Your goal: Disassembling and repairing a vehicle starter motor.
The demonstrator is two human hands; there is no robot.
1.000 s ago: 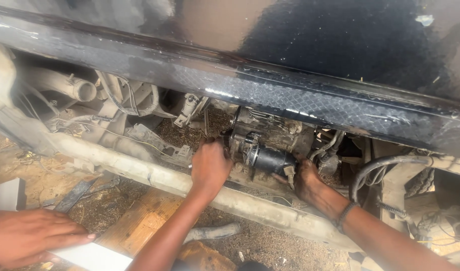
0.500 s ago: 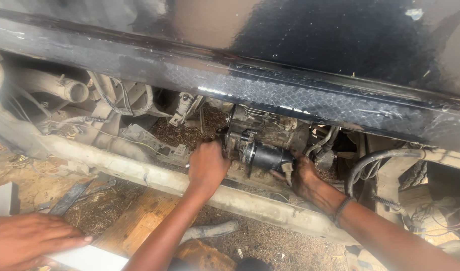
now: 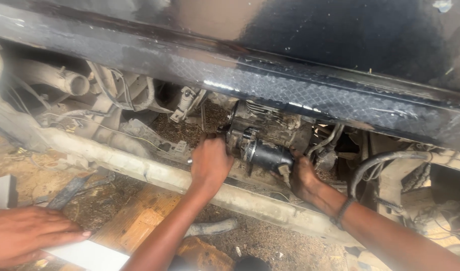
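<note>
A dark cylindrical starter motor [image 3: 267, 153] sits among greasy engine parts under a black vehicle body [image 3: 310, 100]. My left hand [image 3: 210, 163] is closed in a fist against the motor's left end, and a small metal tool tip [image 3: 189, 161] sticks out at its left side. My right hand [image 3: 305, 178], with a dark band on the wrist, grips the motor's right end from below. What the fingers do behind the motor is hidden.
A pale frame rail [image 3: 154, 173] runs under both forearms. Hoses and cables [image 3: 370, 165] hang right of the motor, and a pipe [image 3: 64, 80] lies at far left. Another person's hand [image 3: 24, 236] rests on a white strip [image 3: 89, 256] beside wooden boards [image 3: 134, 221] on dirt.
Both hands stay on the motor with only slight shifts. The view has drifted a little. The other person's hand remains at lower left.
</note>
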